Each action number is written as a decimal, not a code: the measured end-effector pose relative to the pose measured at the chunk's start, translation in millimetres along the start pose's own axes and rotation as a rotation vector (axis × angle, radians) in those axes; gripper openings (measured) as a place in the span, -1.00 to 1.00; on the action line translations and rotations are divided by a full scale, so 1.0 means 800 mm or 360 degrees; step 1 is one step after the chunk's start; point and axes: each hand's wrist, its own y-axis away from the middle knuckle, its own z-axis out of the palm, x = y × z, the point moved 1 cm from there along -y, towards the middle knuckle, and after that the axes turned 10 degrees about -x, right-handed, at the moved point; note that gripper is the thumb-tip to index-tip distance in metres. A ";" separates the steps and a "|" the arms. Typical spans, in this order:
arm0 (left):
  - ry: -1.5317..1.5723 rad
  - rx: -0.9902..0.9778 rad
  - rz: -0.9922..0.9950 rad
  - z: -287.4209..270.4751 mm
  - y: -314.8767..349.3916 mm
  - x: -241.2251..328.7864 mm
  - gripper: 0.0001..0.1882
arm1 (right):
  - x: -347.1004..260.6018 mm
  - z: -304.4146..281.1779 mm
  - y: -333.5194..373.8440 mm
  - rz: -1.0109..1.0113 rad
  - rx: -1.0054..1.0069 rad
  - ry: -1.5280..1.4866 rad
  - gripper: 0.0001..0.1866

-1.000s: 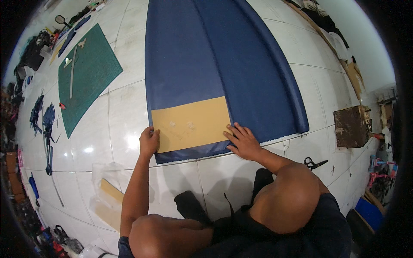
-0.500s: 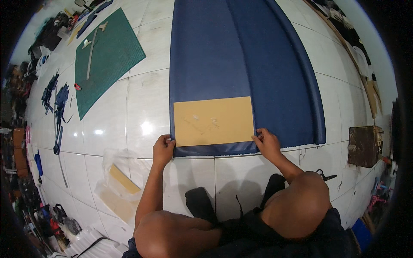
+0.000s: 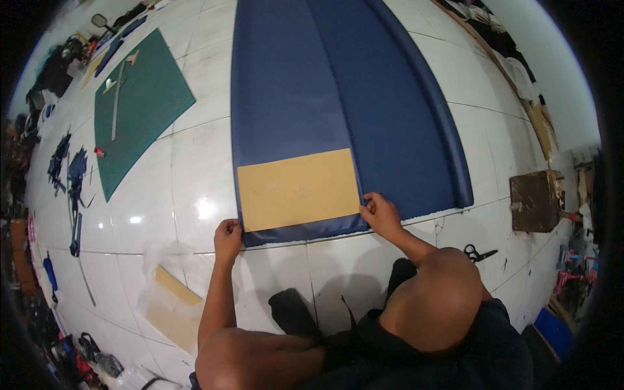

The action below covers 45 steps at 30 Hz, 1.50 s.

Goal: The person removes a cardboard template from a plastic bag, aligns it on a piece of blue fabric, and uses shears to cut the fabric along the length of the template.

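A long sheet of dark blue, leather-like material [image 3: 286, 97] lies on the floor in front of me, its left part a smoother layer with an edge running lengthwise. On its near end rests a tan rectangular board [image 3: 299, 188], slightly turned, with faint scuffs on its face. My left hand [image 3: 227, 242] is closed at the blue sheet's left edge, beside the board's near left corner. Beside the near right corner, my right hand [image 3: 381, 216] pinches at the lengthwise edge of the smoother layer. The fingertips partly hide what each hand grips.
A green cutting mat [image 3: 140, 110] with a metal T-shaped ruler [image 3: 116, 107] lies far left, near dark blue scraps [image 3: 77, 170]. Tan pieces [image 3: 177, 286] in clear plastic lie near left. Black scissors [image 3: 480, 253] and a brown box [image 3: 536, 201] are on the right.
The whole view has shifted and tilted slightly, so the sheet and board appear further left. Both hands stay near the board's near corners; the right fingers are a little further from its edge.
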 end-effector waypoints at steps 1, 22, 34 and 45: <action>-0.0123 -0.0003 -0.0022 0.005 0.004 -0.004 -0.77 | 0.000 -0.002 0.003 0.0001 -0.0015 0.0071 -0.61; -0.0784 -0.0034 0.0614 0.026 0.048 0.033 -0.48 | 0.005 0.008 0.033 -0.0779 0.0062 0.0939 -0.46; -0.0790 -0.0042 0.0688 0.019 0.043 0.008 -0.38 | 0.024 -0.023 0.034 -0.0613 0.0144 0.0626 -0.53; -0.1099 -0.0176 0.1270 -0.055 0.031 0.164 -0.56 | 0.294 -0.147 0.254 0.1565 0.0968 0.0850 -0.48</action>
